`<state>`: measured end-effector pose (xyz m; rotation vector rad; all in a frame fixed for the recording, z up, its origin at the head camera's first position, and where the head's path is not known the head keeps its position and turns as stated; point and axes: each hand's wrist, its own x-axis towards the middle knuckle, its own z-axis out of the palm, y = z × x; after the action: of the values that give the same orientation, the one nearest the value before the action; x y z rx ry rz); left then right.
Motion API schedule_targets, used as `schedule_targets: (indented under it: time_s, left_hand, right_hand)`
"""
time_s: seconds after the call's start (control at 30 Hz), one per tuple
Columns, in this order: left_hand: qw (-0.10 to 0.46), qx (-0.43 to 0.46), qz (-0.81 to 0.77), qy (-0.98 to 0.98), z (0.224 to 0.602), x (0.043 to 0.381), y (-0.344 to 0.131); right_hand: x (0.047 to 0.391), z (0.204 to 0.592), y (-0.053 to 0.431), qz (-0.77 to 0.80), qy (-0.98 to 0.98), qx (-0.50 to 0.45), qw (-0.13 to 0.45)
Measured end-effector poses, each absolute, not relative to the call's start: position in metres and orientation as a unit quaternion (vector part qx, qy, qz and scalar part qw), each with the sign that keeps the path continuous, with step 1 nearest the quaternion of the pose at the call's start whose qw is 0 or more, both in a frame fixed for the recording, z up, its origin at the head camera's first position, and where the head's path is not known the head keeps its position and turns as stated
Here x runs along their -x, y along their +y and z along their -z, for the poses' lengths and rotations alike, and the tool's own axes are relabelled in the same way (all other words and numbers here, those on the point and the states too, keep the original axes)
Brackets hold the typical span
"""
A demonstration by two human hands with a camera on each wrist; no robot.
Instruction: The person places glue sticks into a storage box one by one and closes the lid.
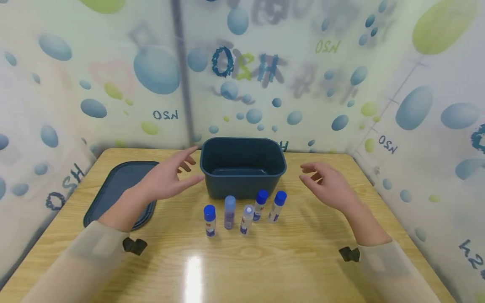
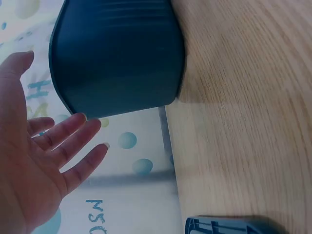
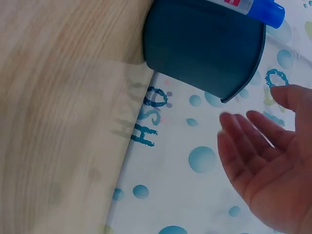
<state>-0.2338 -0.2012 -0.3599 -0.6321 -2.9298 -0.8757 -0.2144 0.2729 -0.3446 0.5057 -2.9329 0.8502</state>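
Observation:
A dark blue plastic bin (image 1: 242,185) stands upright at the back of the table, its inside bare where it shows. My left hand (image 1: 168,176) hovers at its left end, fingers spread and thumb near the rim, holding nothing. To the right of the bin my right hand (image 1: 327,185) is raised with fingers loosely bent, also holding nothing. In front of the bin stand several glue sticks: one with a blue cap (image 1: 210,221) at the left, a lighter-blue one (image 1: 229,212), a clear-capped one (image 1: 246,219), and two blue-capped ones (image 1: 259,205) (image 1: 277,207) at the right.
A dark blue lid (image 1: 117,185) lies flat on the wooden table (image 1: 242,269) at the left, partly behind my left forearm. Printed wall sheets (image 1: 242,101) close off the back and both sides. A black clip-like piece (image 1: 134,246) sits at my left cuff.

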Motion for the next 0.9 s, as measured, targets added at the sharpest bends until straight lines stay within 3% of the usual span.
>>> schedule_targets:
  time_s: [0.43, 0.9]
  left_hand:
    - [-0.018, 0.188, 0.341, -0.921, 0.365, 0.252, -0.184]
    - [-0.016, 0.182, 0.358, -0.916, 0.375, 0.251, -0.178]
  right_hand:
    - [0.202, 0.362, 0.266, -0.418, -0.88, -0.207, -0.083]
    - [0.195, 0.376, 0.252, -0.444, -0.864, -0.212, -0.105]
